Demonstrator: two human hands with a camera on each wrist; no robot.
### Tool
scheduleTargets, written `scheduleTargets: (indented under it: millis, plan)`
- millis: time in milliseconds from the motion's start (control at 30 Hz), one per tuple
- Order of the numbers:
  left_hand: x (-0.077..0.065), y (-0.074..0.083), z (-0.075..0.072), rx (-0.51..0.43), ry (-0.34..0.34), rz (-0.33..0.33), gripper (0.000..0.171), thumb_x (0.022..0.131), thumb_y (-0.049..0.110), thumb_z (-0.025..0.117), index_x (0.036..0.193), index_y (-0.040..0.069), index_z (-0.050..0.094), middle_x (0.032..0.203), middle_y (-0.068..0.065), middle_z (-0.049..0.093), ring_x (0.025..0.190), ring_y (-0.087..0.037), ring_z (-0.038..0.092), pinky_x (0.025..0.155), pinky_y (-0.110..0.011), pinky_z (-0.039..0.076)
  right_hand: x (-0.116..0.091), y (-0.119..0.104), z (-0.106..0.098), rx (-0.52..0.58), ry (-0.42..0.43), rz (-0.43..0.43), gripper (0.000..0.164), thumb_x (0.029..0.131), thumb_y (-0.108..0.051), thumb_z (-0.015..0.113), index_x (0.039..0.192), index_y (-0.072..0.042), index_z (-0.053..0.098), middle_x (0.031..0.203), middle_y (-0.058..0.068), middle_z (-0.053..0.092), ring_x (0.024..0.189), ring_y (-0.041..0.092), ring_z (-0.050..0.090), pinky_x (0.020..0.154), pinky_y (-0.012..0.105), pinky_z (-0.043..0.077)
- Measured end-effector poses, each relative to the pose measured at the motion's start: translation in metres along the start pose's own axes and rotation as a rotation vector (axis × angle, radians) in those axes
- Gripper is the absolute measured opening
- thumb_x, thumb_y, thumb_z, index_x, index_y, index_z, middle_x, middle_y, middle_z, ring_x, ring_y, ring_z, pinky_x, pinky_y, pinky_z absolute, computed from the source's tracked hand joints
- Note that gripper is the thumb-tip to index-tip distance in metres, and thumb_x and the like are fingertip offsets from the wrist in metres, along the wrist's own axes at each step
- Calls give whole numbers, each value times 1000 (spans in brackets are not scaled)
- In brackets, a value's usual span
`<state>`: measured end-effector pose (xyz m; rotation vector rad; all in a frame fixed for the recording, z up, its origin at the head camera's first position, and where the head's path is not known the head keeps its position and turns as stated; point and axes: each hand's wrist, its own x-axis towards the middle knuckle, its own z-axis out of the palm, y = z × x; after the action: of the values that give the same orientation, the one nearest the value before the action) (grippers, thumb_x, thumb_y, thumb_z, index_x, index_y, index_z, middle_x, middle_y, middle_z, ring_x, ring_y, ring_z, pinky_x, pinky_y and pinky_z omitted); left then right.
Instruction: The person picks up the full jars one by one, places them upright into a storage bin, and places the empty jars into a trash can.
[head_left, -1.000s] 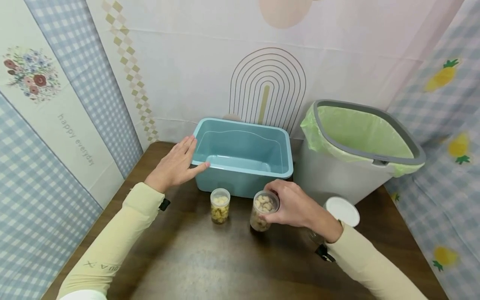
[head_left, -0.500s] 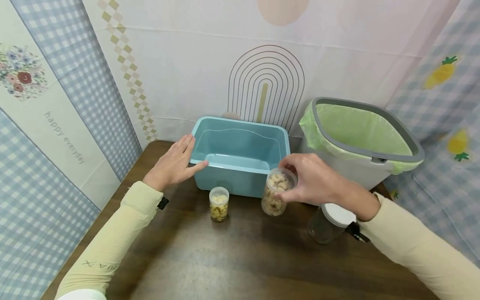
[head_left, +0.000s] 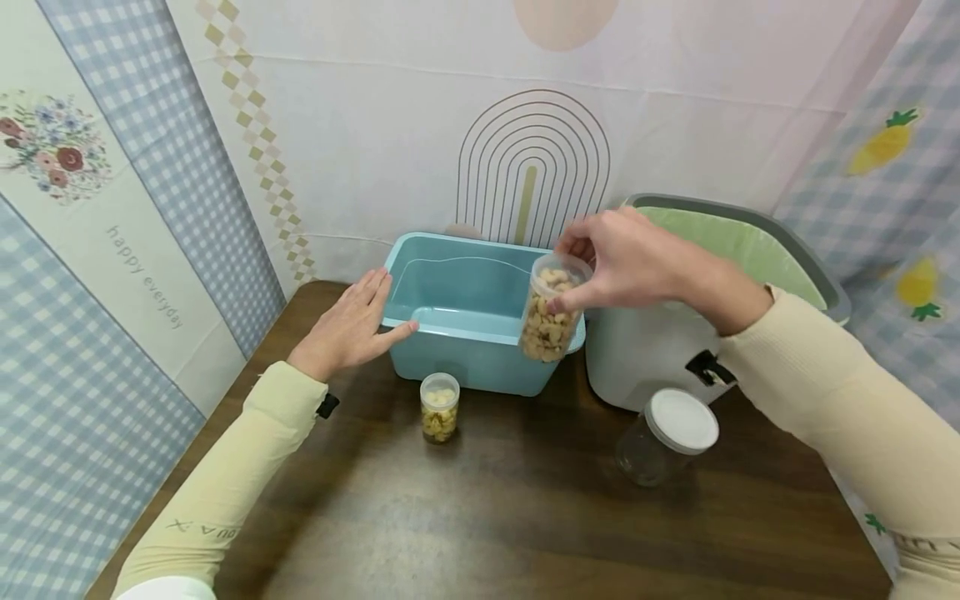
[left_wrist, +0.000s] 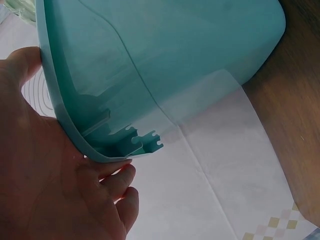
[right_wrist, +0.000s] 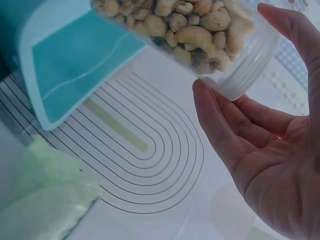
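Note:
My right hand (head_left: 626,258) grips a clear plastic jar of cashews (head_left: 547,321) near its rim, thumb on one side and fingers on the other. The jar hangs raised and slightly tilted in front of the right end of the blue bin (head_left: 465,367). Pale nuts fill most of that jar (right_wrist: 195,35) in the right wrist view. At the bin's left end my left hand (head_left: 348,329) rests on the rim, fingers straight and thumb spread. On the table before the bin stands a smaller clear jar (head_left: 439,408) with yellowish pieces in it.
A clear jar with a white lid (head_left: 667,437) stands at the right. Behind my right forearm is a tall grey-rimmed trash can (head_left: 637,350) with a green liner. The brown table (head_left: 450,525) backs onto a patterned cloth wall (head_left: 360,150).
My right hand has lifted the cashew jar from the table, up and slightly right, to the height of the bin's rim. The left hand stays where it was.

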<state>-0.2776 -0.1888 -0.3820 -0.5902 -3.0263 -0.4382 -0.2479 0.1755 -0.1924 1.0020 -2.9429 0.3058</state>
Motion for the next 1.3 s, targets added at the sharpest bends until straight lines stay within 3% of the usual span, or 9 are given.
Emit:
scheduleTargets:
  millis: [233, 567, 933, 1033, 1200, 1300]
  plan:
    - [0, -1, 0, 2, 3, -10, 103, 105, 68, 42, 167, -7, 9, 177, -24, 5, 167, -39, 5, 136, -55, 11, 40, 10, -9, -63, -44, 13, 46, 80, -47, 87, 102, -9, 75, 93, 3, 75, 85, 18, 65, 75, 32, 52]
    - [0, -1, 2, 6, 5, -16, 101, 106, 66, 43, 167, -7, 8, 177, -24, 5, 166, -40, 5, 136, -55, 11, 88, 29, 3, -79, -70, 64, 51, 83, -50, 84, 104, -4, 73, 93, 8, 70, 85, 22, 59, 72, 32, 48]
    - [1, -1, 3, 13, 2, -23, 100, 106, 64, 44, 167, -7, 6, 177, -23, 4, 167, -39, 5, 136, -54, 10, 135, 51, 35, -70, -98, 135, 39, 84, -43, 82, 87, -6, 70, 80, 4, 62, 76, 19, 53, 63, 30, 46]
    - [0, 0, 3, 6, 5, -24, 100, 106, 64, 45, 167, -7, 7, 178, -23, 4, 167, -39, 5, 136, -54, 10, 146, 56, 45, -41, -122, 165, 39, 85, -40, 82, 77, -9, 61, 68, 1, 50, 66, 17, 45, 58, 29, 41]
    - [0, 2, 3, -6, 6, -23, 101, 106, 64, 45, 167, -6, 7, 178, -22, 4, 167, -39, 4, 136, -54, 11, 159, 65, 64, -14, -151, 214, 42, 85, -36, 83, 69, -13, 51, 63, -3, 36, 60, 15, 37, 56, 29, 37]
    - [0, 4, 3, -5, 6, -25, 101, 106, 64, 45, 167, -6, 7, 178, -22, 4, 167, -38, 4, 136, -54, 10, 163, 70, 74, -9, -159, 234, 36, 85, -35, 83, 74, -11, 59, 65, -2, 41, 61, 15, 42, 56, 29, 40]
